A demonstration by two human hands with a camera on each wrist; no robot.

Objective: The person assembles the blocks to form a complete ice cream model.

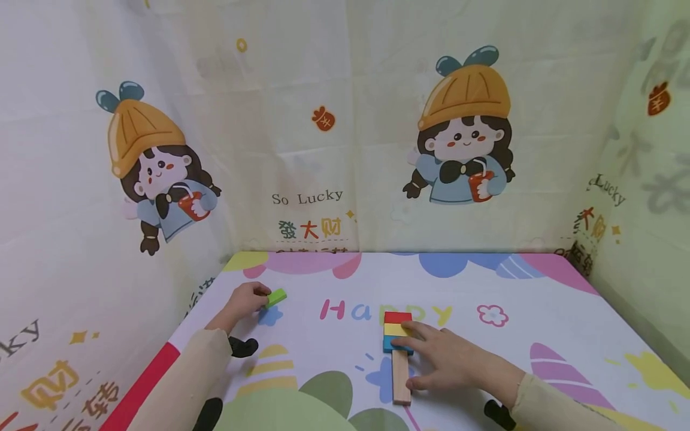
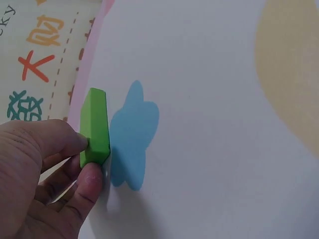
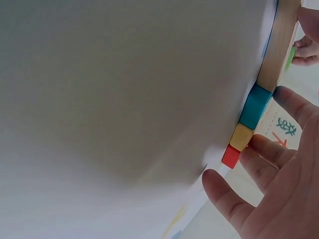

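My left hand [image 1: 245,304] pinches a green block [image 1: 277,297] between thumb and fingertips, over the left part of the table beside a printed blue star. In the left wrist view the block [image 2: 94,124] stands out past the fingers. My right hand [image 1: 458,359] has its fingers spread along the right side of a row of blocks. From far to near, the row is a red block [image 1: 398,316], a yellow block [image 1: 392,329], a blue block [image 1: 392,344] and a long plain wooden block [image 1: 401,380]. In the right wrist view, fingertips meet the blue block [image 3: 256,107] and yellow block [image 3: 241,137].
The table [image 1: 334,347] wears a white cover printed with coloured shapes and "Happy". Cream printed cloth [image 1: 377,227] hangs behind it and on both sides. A red strip [image 1: 145,383] marks the left edge.
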